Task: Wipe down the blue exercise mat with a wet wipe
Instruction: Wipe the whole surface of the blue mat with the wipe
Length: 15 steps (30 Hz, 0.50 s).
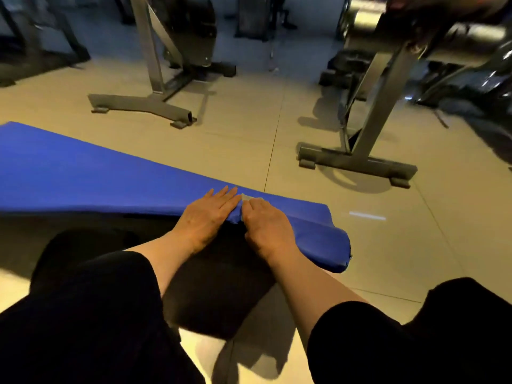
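Left hand: fingers straight and together, palm pressed flat on the blue exercise mat at its near edge. Right hand: fingers curled, pinching a small pale wet wipe against the mat, just beside the left fingertips; only a corner of the wipe shows. Both hands lie near the mat's right end, where the rounded corner overhangs the tiled floor. The mat runs away to the left, its far edge bordering bare tile. Beyond stand two grey machine bases, well apart from the mat. Black sleeves fill the foreground.
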Each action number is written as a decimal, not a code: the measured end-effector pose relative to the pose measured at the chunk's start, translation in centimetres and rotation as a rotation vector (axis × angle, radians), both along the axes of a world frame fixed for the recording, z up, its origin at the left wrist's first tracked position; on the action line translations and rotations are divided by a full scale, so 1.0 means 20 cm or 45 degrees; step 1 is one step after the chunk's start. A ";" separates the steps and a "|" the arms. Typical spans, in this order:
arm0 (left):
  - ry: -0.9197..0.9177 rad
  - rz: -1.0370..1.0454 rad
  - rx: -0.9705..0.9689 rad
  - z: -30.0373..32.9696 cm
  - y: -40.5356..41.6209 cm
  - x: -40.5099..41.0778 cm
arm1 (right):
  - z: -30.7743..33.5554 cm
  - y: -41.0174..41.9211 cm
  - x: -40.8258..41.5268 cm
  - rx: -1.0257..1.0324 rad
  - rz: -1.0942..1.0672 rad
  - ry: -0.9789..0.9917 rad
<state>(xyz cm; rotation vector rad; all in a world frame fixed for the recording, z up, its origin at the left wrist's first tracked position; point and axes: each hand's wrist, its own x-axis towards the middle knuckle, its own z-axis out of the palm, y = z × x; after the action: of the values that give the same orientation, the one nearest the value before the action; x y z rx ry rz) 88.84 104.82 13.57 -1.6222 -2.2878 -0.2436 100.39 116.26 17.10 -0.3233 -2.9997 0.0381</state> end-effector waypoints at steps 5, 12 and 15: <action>0.084 -0.046 0.182 0.28 0.28 0.08 | 0.24 0.26 0.08 0.200 -0.023 0.308; 0.055 -0.196 0.281 0.27 0.81 0.47 | 0.27 0.72 0.50 0.429 -0.208 0.464; -0.034 -0.237 0.235 0.10 1.01 0.63 | 0.13 0.86 0.65 0.448 -0.291 0.429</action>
<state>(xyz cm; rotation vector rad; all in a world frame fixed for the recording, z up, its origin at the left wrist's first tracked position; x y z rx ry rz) 101.46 125.11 15.64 -1.7431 -2.0646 -0.5073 113.44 133.48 19.65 -0.5516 -2.5561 -0.4080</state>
